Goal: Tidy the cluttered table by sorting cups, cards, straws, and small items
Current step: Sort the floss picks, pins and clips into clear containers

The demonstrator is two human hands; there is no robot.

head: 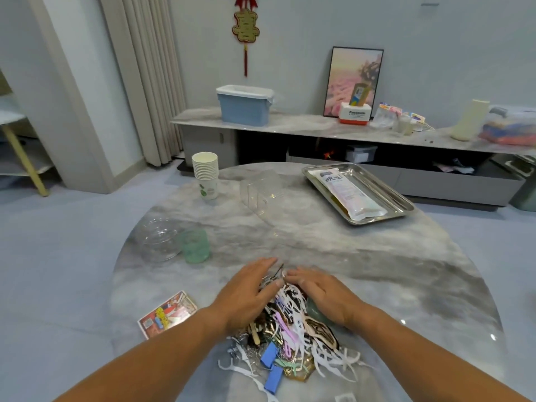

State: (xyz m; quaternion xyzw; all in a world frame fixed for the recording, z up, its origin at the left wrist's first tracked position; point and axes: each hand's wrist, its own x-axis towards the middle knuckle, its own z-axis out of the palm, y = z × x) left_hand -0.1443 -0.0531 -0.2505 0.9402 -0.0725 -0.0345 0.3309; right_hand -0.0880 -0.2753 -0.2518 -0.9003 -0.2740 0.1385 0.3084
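Observation:
A heap of small items (293, 332) lies near the front of the round marble table (377, 256): white floss picks, blue binder clips, hair clips, thin metal pins. My left hand (246, 291) lies flat on the heap's far left side, fingers straight. On the far right side rests my right hand (322, 294), fingers slightly bent over the pile. A deck of cards (166, 313) lies left of the heap. A stack of paper cups (206, 175) stands at the far left. A pack of straws (345, 192) lies in a steel tray (391, 195).
A green glass (195, 245) and a clear glass bowl (159, 239) stand at the table's left. A clear plastic organiser box (264, 190) sits mid-table, far side. Behind the table runs a low cabinet with a blue bin (243, 105) and a picture frame (352, 79).

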